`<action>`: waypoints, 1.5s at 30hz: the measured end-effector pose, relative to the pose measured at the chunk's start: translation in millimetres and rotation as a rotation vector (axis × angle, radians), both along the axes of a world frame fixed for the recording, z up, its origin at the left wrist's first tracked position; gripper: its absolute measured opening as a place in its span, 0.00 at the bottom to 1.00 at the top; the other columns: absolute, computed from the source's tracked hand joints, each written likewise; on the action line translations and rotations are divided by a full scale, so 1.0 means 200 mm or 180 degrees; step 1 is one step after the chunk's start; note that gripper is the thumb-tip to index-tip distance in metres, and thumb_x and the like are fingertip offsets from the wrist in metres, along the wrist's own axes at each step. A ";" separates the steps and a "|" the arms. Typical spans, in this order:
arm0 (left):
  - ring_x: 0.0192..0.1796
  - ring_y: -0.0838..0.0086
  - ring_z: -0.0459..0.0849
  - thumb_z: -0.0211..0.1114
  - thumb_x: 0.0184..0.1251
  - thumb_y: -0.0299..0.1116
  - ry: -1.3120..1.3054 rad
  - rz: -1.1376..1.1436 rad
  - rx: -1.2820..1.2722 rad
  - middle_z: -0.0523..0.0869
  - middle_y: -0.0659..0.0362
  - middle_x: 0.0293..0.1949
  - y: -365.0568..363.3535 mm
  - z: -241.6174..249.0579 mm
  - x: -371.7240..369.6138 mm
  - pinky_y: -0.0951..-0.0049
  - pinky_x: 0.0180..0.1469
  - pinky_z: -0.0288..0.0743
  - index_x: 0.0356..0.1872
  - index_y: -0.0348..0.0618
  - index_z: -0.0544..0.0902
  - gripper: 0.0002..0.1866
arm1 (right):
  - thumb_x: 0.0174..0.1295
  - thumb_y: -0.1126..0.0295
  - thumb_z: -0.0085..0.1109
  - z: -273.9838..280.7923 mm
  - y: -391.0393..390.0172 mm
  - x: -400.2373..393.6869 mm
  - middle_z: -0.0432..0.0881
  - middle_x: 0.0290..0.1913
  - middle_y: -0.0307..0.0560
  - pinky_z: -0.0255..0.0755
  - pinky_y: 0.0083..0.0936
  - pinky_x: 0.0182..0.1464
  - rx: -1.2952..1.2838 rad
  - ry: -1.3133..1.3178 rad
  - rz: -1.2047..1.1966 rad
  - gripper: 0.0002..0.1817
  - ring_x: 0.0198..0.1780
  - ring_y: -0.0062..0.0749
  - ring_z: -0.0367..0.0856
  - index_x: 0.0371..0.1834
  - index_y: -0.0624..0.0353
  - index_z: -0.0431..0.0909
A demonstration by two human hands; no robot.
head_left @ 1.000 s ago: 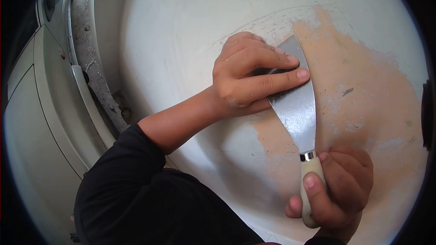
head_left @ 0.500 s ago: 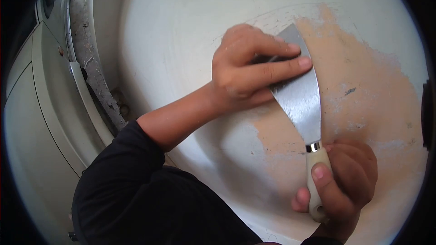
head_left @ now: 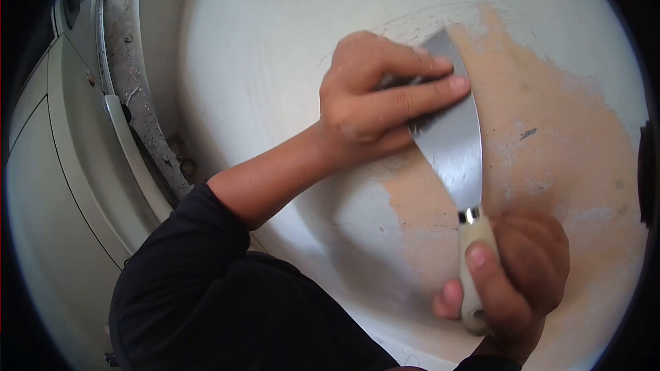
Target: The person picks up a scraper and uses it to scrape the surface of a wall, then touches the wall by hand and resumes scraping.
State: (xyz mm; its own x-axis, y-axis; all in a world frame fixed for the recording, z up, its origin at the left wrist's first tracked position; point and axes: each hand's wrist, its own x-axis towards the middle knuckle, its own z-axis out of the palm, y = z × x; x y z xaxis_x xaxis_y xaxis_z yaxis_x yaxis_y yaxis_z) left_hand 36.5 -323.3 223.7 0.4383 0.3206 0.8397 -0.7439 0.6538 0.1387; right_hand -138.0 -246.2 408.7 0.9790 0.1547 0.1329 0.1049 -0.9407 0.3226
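Observation:
A putty knife (head_left: 450, 158) with a wide metal blade and a cream handle lies across the middle right of the view, blade upward. Around its handle (head_left: 474, 261) my right hand (head_left: 526, 268) is closed, the thumb along the near side. My left hand (head_left: 385, 96) grips the upper blade, two fingers lying over its face; the underside of that hand is hidden. Beneath both hands is a pale curved panel (head_left: 275, 48) with a large patch of peach-coloured filler (head_left: 550, 110), ragged at its edges and marked with grey scrapes.
To the left stands a pale car body panel (head_left: 82, 172) with a door-like seam. Between it and the curved panel runs a gap showing a dirty, speckled floor (head_left: 127, 62). A dark object (head_left: 646, 175) sits at the far right edge.
The putty knife has shifted slightly up and to the left, its handle moving with my right hand. My left hand has moved up only a little, still on the blade.

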 end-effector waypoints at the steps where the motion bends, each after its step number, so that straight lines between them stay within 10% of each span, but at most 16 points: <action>1: 0.46 0.68 0.87 0.85 0.50 0.31 -0.0017 0.0021 -0.0015 0.89 0.55 0.49 0.01 0.00 0.00 0.71 0.41 0.76 0.50 0.46 0.93 0.22 | 0.69 0.67 0.60 0.00 -0.01 -0.01 0.78 0.39 0.52 0.77 0.43 0.40 -0.0015 -0.0017 0.0021 0.13 0.35 0.40 0.78 0.52 0.62 0.77; 45: 0.43 0.67 0.85 0.85 0.50 0.29 -0.0039 0.0120 0.0028 0.89 0.56 0.49 -0.01 -0.01 0.03 0.73 0.43 0.78 0.50 0.44 0.93 0.22 | 0.70 0.65 0.60 -0.02 0.06 0.04 0.78 0.38 0.49 0.75 0.39 0.34 -0.0144 -0.0085 -0.0302 0.16 0.32 0.38 0.76 0.57 0.59 0.74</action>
